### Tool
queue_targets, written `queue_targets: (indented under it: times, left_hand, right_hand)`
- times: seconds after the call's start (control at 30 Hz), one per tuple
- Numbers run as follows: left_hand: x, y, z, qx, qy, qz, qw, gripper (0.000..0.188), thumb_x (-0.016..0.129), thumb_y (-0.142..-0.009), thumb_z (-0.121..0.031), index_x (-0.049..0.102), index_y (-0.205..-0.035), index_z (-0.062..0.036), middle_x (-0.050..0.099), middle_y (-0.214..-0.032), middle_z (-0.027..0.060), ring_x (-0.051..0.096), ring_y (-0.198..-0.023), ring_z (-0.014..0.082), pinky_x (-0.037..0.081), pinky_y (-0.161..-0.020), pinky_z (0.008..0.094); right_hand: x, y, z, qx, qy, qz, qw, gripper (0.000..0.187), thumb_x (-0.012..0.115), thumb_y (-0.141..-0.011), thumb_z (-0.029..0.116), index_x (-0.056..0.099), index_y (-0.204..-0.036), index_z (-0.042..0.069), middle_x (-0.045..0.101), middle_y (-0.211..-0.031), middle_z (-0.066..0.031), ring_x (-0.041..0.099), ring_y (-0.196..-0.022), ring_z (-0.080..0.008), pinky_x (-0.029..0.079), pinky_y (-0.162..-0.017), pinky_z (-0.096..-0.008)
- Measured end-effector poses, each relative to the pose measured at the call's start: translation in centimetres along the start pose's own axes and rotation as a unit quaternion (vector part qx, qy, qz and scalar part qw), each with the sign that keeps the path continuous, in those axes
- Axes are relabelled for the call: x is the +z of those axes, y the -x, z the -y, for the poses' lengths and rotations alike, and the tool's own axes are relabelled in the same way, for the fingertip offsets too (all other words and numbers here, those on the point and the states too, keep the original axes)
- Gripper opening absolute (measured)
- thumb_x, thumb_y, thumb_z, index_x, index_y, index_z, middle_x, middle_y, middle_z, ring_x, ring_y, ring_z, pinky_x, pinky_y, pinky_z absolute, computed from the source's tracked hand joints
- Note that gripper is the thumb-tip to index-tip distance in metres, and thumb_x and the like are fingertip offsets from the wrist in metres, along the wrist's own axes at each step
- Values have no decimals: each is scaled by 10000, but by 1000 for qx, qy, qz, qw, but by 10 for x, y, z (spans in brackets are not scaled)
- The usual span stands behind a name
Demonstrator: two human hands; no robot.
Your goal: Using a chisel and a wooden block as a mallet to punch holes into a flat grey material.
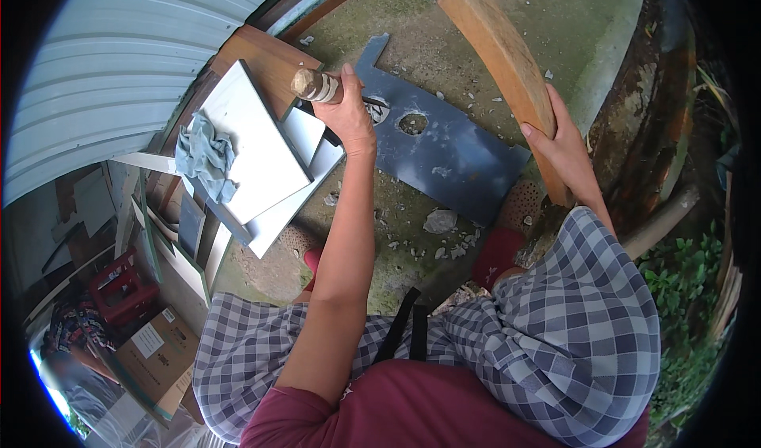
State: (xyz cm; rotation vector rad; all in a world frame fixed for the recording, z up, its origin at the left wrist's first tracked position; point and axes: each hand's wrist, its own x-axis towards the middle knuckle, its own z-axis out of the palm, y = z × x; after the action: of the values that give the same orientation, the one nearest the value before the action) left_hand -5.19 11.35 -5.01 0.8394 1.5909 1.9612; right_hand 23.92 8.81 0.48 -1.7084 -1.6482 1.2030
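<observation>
My left hand [346, 121] is closed round a thick wooden handle [315, 86] wrapped with pale bands near its end. The working end of that tool is mostly hidden behind the hand, so its kind is unclear. Beneath it lies a dark grey, glossy stone-like panel [452, 159] with a ragged hole through it. Out to the right, my right hand [564, 148] grips the lower part of a long, curved piece of wood [503, 64], held up at a slant with its thick end farthest away.
White panels [254, 143] are stacked at the left with a crumpled blue-grey cloth [208, 159] on top. Broken chips [441, 221] litter the mossy concrete floor. A cardboard box [158, 357], a red crate [123, 289] and another person [79, 329] are at lower left. Logs and plants [682, 282] line the right.
</observation>
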Motion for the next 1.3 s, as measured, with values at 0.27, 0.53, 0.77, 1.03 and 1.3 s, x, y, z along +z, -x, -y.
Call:
queue_targets:
  times: [0.27, 0.53, 0.77, 1.03, 1.3]
  left_hand:
    - [9, -1, -2, 1, -88, 101, 991, 166, 677, -837, -138, 547, -812, -38, 577, -685, 16, 531, -631, 91, 433, -592, 248]
    - [19, 22, -1, 46, -119, 120, 985, 300, 730, -652, -89, 551, -881, -15, 629, -793, 141, 644, -731, 265, 498, -676, 335]
    - [21, 27, -2, 80, -129, 122, 981, 327, 738, -635, -91, 556, -897, -21, 612, -803, 163, 616, -744, 350, 495, -683, 366]
    - [22, 24, 4, 90, -114, 127, 981, 330, 757, -645, -133, 549, -880, -31, 607, -801, 154, 601, -774, 370, 479, -662, 410]
    - [32, 31, 7, 131, -113, 135, 976, 308, 745, -650, -131, 553, -869, -34, 596, -822, 150, 591, -761, 367, 481, -671, 406]
  right_hand:
    - [5, 2, 4, 4, 6, -17, 1000, 813, 694, -791, 324, 290, -1437, 40, 513, -1296, -202, 523, -1179, -271, 389, -984, -345]
    - [-15, 2, 73, -182, 8, -103, 978, 755, 669, -819, 217, 278, -1430, 6, 429, -1360, -180, 460, -1212, -258, 358, -1008, -355]
    - [-26, 16, 112, -328, -182, -76, 924, 640, 662, -799, 389, 385, -1196, -29, 472, -1045, -138, 495, -890, -213, 424, -802, -355]
    - [34, 15, 66, -174, 167, 36, 970, 759, 669, -818, 287, 276, -1378, -41, 417, -1315, -228, 439, -1197, -337, 340, -1009, -409]
    - [-11, 8, 89, -235, -146, -23, 961, 702, 669, -796, 428, 398, -1256, -28, 491, -1086, -147, 510, -936, -228, 420, -838, -359]
